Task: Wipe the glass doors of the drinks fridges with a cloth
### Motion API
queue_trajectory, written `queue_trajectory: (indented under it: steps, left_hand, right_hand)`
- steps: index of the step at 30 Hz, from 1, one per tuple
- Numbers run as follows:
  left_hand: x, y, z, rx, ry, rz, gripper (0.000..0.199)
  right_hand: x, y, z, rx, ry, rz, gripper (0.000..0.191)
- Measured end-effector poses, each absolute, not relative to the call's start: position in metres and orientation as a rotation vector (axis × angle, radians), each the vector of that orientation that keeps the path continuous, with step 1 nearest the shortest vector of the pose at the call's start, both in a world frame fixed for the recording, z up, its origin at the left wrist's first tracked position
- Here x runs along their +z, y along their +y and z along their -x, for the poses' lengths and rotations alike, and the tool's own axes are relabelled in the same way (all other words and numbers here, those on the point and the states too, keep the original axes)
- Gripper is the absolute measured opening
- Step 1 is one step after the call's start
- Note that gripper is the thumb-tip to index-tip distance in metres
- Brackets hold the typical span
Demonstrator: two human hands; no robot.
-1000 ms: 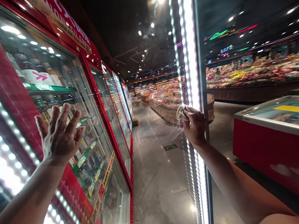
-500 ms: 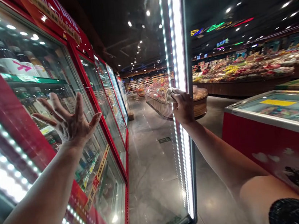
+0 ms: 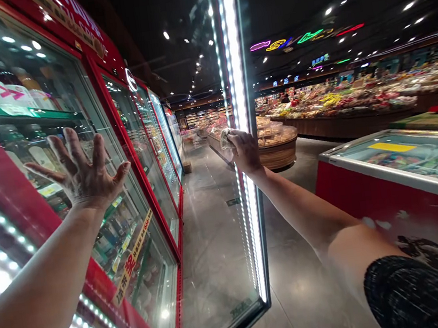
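An open glass door [image 3: 210,251] with bright light strips along its edges stands across the front of my view. My left hand [image 3: 85,176] has its fingers spread, palm toward the glass on the left part of the door; it holds nothing. At the lit edge strip [image 3: 235,65], my right hand [image 3: 245,150] is closed around a pale, crumpled cloth [image 3: 226,139] and presses it to the glass. Most of the cloth is hidden by the fingers.
Red-framed drinks coolers [image 3: 133,186] with bottles on shelves line the left side. A red chest freezer [image 3: 367,187] with a glass top stands at right. Behind it are a round wooden display [image 3: 278,153] and long produce stands [image 3: 330,122]. Grey polished floor [image 3: 204,209] runs between.
The door's lit edge and my right hand with the cloth now appear further left in view. My left hand also sits slightly further left, still spread. The view has turned a little right.
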State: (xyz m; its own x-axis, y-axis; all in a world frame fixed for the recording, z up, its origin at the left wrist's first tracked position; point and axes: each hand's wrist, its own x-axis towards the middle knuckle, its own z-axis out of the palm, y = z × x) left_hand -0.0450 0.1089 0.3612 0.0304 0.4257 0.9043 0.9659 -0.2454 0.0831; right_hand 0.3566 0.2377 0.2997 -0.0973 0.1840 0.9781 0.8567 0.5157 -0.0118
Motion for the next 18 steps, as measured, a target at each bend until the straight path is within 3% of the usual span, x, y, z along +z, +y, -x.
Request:
queue_trajectory:
  steps: [9, 18]
  left_hand:
    - [0.360, 0.117, 0.049, -1.169, -1.393, 1.731, 0.087]
    - [0.359, 0.123, 0.051, -1.112, -1.376, 1.648, 0.089]
  right_hand:
    - [0.357, 0.267, -0.347, -0.665, -1.522, 0.841, 0.042]
    - [0.336, 0.263, -0.340, -0.675, -1.744, 0.807, 0.040]
